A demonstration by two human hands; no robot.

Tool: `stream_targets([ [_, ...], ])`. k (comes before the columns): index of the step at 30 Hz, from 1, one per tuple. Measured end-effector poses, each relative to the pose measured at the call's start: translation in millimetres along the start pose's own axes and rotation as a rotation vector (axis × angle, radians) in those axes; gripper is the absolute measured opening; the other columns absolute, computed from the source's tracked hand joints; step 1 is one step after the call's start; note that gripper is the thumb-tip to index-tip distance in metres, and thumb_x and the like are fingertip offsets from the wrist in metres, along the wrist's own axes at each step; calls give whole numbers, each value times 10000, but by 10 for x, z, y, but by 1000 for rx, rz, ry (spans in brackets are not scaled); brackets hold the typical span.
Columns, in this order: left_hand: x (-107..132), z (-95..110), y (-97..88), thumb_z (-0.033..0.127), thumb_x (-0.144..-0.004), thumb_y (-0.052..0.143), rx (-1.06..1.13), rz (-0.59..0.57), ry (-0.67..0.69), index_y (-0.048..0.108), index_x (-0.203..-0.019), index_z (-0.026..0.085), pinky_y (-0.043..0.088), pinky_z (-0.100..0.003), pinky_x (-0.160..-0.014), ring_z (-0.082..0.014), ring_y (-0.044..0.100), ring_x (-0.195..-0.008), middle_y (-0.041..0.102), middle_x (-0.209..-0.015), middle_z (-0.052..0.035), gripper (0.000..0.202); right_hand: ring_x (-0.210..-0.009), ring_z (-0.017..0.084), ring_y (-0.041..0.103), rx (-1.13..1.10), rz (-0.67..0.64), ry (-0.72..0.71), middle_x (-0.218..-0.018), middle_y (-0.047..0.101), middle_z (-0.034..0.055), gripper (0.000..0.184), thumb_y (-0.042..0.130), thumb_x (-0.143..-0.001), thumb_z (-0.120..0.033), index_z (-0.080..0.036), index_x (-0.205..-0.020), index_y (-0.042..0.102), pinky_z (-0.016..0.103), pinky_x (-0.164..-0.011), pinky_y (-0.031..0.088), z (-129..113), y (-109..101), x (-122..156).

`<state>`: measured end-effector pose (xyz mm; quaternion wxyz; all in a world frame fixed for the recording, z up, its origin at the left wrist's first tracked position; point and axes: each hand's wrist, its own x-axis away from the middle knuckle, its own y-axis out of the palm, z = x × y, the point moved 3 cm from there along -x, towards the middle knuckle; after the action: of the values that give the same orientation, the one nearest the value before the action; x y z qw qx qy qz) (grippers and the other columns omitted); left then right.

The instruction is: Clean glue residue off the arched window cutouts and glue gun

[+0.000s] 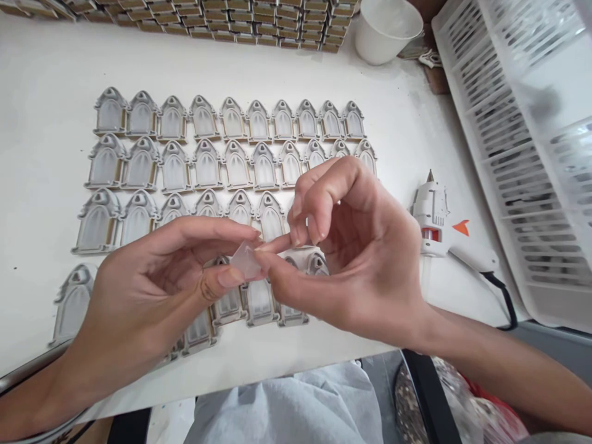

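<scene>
My left hand [152,296] and my right hand [356,259] meet above the table, both on a small translucent whitish piece of thin sheet [246,261]. Its near corner lies under my left thumb, with the left fingers stretched behind it. On the other side my right thumb and forefinger pinch its edge, the other right fingers curled above. Below and beyond my hands lie rows of small grey arched window-shaped frames [202,117] with pale panels. My hands and forearms hide several frames in the nearer rows.
At the right lies a white glue gun [431,206] with a dark cable, beside a white slatted plastic basket [502,142]. A white bucket [382,34] stands at the back right. Stacked brown-edged pieces [259,18] line the back. Grey cloth [287,410] shows below the table edge.
</scene>
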<state>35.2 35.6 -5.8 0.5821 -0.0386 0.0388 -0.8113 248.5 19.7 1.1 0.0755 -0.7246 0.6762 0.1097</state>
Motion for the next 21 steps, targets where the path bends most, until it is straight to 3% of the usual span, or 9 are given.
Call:
stream_targets([
  [5, -1, 6, -24, 270, -970, 958, -31, 41, 31, 943, -1145, 434, 784, -209, -840, -220, 947, -1003, 933, -1061, 47, 240, -928, 199, 676, 40, 23, 73, -1030, 618, -7, 413, 858, -887, -35, -306, -921, 549, 334, -728, 764, -4, 7, 14],
  [8, 4, 11, -13, 228, -963, 958, -16, 41, 32, 940, -1152, 432, 798, -231, -853, -224, 947, -1023, 932, -1071, 52, 279, -901, 209, 681, 4, 16, -12, -1012, 627, -4, 387, 913, -894, -135, -315, -935, 573, 348, -679, 755, 21, -16, -5],
  [14, 25, 5, 17, 109, -960, 884, 7, 12, 42, 929, -1198, 470, 812, -265, -922, -210, 942, -1084, 921, -1120, 84, 434, -1091, 295, 800, 160, -73, 63, -1100, 745, 17, 545, 1110, -800, -421, -346, -1087, 653, 460, -824, 809, -23, -93, -133],
  [21, 37, 10, 27, 80, -974, 865, 4, -12, 66, 931, -1214, 452, 810, -289, -974, -205, 937, -1085, 913, -1172, 59, 447, -1107, 277, 803, 131, -75, 48, -1117, 752, 12, 556, 1097, -818, -498, -344, -1134, 666, 449, -836, 816, -66, -73, -174],
])
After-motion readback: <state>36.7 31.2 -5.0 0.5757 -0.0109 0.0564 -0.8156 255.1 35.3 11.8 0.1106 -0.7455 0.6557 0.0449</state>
